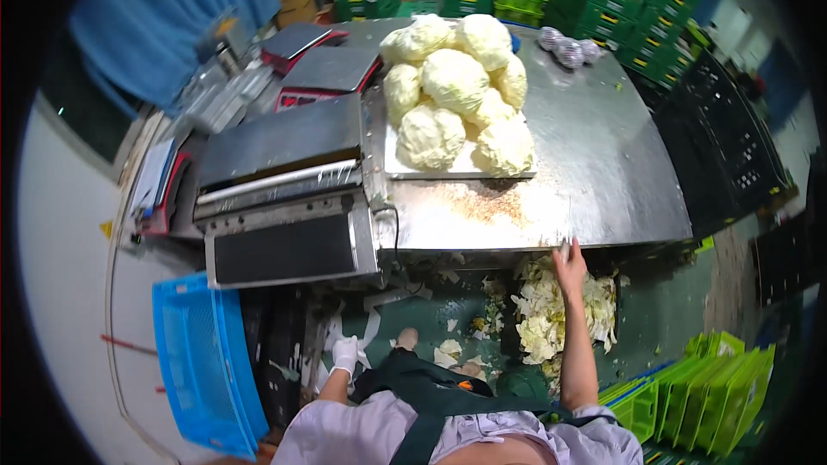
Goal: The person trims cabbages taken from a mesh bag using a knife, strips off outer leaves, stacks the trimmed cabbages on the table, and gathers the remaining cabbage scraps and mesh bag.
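Note:
My right hand (570, 269), bare, reaches to the near edge of the metal table (612, 164). A small pale thing shows between its fingers, too unclear to name. Below that hand, a bin of torn cabbage leaves (538, 314) stands under the table edge. My left hand (345, 353), in a white glove, hangs low beside my leg with its fingers curled; what they hold, if anything, is hidden. Several pale, trimmed cabbages (455, 82) are piled on a white tray (465, 162) in the middle of the table, away from both hands.
A wrapping machine (284, 198) stands left of the tray, with scales (330, 69) behind it. Purple-white wrapped bundles (568, 50) lie at the far right. A blue crate (202, 362), green crates (711, 392) and a black crate (719, 142) stand around. Leaf scraps (448, 351) litter the floor.

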### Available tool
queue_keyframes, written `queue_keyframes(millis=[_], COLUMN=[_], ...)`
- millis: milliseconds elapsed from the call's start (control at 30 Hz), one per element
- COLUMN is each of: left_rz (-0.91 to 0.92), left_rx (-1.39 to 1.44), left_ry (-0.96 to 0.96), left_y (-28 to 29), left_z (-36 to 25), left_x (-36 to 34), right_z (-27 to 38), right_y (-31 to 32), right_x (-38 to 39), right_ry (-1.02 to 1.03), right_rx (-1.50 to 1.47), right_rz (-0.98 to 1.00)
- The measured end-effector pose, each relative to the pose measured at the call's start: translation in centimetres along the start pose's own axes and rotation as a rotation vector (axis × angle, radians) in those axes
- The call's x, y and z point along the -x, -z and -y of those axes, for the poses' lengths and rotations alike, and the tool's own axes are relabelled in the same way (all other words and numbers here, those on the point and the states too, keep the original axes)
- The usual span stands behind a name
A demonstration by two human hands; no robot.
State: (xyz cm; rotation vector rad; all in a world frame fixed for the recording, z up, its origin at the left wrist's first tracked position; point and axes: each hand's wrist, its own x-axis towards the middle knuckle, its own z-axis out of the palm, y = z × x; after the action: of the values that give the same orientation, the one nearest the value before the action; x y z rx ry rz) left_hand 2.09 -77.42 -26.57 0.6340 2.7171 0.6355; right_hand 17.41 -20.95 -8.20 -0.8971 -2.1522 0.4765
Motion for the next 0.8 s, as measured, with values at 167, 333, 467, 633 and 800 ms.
queue_keyframes(millis=[167, 333, 467, 633, 800], left_rz=[0.301, 0.486, 0.610, 0.758, 0.963], left_rx=[0.446, 0.142, 0.045, 0.147, 0.320], left_ry=[0.583, 0.239, -0.048, -0.364, -0.432], left_y=[7.6, 3.1, 5.3, 2.6, 0.0], left_z=[-9.6, -7.8, -16.0, -23.9, -31.3], left_x=[-5.8, -10.5, -11.2, -12.0, -10.9], right_z=[0.7, 2.1, 5.4, 4.3, 7.1], right_y=[-2.7, -6.2, -3.5, 2.3, 9.1], right_x=[-3.6, 0.7, 9.5, 28.8, 44.7], right_ry=[-0.365, -0.094, -0.580, -0.772, -1.431], right_rx=[0.056, 0.202, 0.006, 0.180, 0.015], right_rz=[0.269, -0.045, 0.350, 0.797, 0.871])
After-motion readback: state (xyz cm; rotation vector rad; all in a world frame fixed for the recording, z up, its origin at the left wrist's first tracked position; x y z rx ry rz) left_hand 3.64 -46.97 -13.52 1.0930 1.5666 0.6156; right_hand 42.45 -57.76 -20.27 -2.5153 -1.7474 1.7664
